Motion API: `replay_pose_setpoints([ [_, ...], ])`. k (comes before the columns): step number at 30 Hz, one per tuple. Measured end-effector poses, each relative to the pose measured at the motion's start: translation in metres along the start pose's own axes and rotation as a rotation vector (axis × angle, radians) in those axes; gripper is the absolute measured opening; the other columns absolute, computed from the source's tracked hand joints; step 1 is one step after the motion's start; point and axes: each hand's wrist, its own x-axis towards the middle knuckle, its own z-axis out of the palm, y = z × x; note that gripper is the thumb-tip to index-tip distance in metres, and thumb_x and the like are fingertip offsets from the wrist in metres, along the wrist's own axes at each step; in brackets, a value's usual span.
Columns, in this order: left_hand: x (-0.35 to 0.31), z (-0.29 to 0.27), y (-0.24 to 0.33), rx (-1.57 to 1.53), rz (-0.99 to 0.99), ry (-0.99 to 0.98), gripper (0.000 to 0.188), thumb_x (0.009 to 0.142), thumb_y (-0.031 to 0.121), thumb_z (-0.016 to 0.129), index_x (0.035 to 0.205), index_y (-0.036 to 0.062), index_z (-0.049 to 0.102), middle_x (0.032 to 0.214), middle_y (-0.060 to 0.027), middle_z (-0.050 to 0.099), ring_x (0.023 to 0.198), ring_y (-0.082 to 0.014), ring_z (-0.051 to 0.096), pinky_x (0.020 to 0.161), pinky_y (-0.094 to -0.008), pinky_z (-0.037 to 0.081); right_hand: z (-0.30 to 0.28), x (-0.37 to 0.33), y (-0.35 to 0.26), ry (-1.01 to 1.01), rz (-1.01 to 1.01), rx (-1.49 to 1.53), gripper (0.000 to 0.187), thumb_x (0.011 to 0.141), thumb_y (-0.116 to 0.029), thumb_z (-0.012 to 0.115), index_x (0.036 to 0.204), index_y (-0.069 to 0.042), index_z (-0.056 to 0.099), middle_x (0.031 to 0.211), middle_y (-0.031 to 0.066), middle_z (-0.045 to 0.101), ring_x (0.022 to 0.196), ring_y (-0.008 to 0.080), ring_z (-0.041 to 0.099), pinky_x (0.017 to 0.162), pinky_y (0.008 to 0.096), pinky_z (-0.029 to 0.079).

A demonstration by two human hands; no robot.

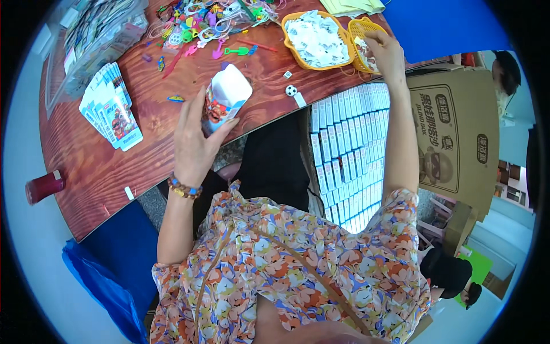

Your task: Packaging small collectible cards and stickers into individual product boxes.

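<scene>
My left hand grips a small printed carton above the near edge of the table, fingers wrapped round its sides. The carton's white top end is open and tilted up to the right. At the back right, my right hand reaches into a small yellow basket with pale little pieces in it. Its fingers are bent together at the pieces; whatever lies between them is hidden. Beside it stands a larger yellow basket heaped with small white packets.
Flat cartons lie fanned on the left. Behind them stands a clear bin. Colourful small toys cover the back. A small football sits near the front edge. Below right, a cardboard box holds rows of filled cartons.
</scene>
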Motion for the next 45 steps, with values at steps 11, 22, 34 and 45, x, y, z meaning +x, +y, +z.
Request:
replay_pose_setpoints([
  [11, -0.004, -0.001, 0.011, 0.031, 0.025, -0.041, 0.086, 0.072, 0.027, 0.087, 0.143, 0.0014, 0.046, 0.121, -0.0194, 0.058, 0.108, -0.0350, 0.062, 0.089, -0.0428, 0.052, 0.010, 0.044, 0.052, -0.312, 0.145, -0.086, 0.010, 0.087, -0.010, 0.070, 0.090, -0.002, 0.065, 0.072, 0.0007, 0.062, 0.063, 0.0080, 0.057, 0.056, 0.0263, 0.044],
  [22, -0.002, 0.001, 0.016, 0.012, 0.050, -0.029, 0.084, 0.072, 0.029, 0.086, 0.140, -0.0004, 0.047, 0.119, -0.0198, 0.058, 0.107, -0.0366, 0.062, 0.088, -0.0441, 0.052, -0.023, 0.034, 0.039, 0.075, 0.003, -0.163, 0.021, 0.086, -0.009, 0.070, 0.105, 0.000, 0.071, 0.085, 0.0032, 0.069, 0.068, 0.0073, 0.060, 0.063, 0.0215, 0.048],
  [34, -0.007, -0.007, 0.008, 0.038, 0.034, -0.003, 0.082, 0.074, 0.032, 0.085, 0.139, -0.0016, 0.047, 0.119, -0.0192, 0.057, 0.105, -0.0370, 0.062, 0.087, -0.0445, 0.052, 0.001, 0.041, 0.035, -0.223, 0.348, -0.241, 0.015, 0.089, -0.018, 0.071, 0.094, -0.003, 0.068, 0.069, 0.0029, 0.063, 0.055, 0.0101, 0.057, 0.048, 0.0265, 0.043],
  [45, -0.010, -0.010, 0.008, 0.057, -0.004, -0.047, 0.083, 0.074, 0.034, 0.084, 0.139, -0.0018, 0.047, 0.120, -0.0192, 0.058, 0.107, -0.0367, 0.061, 0.089, -0.0444, 0.052, 0.011, 0.040, 0.046, -0.162, 0.289, 0.034, 0.012, 0.088, -0.010, 0.067, 0.081, -0.003, 0.060, 0.065, 0.0029, 0.060, 0.051, 0.0093, 0.054, 0.042, 0.0265, 0.038],
])
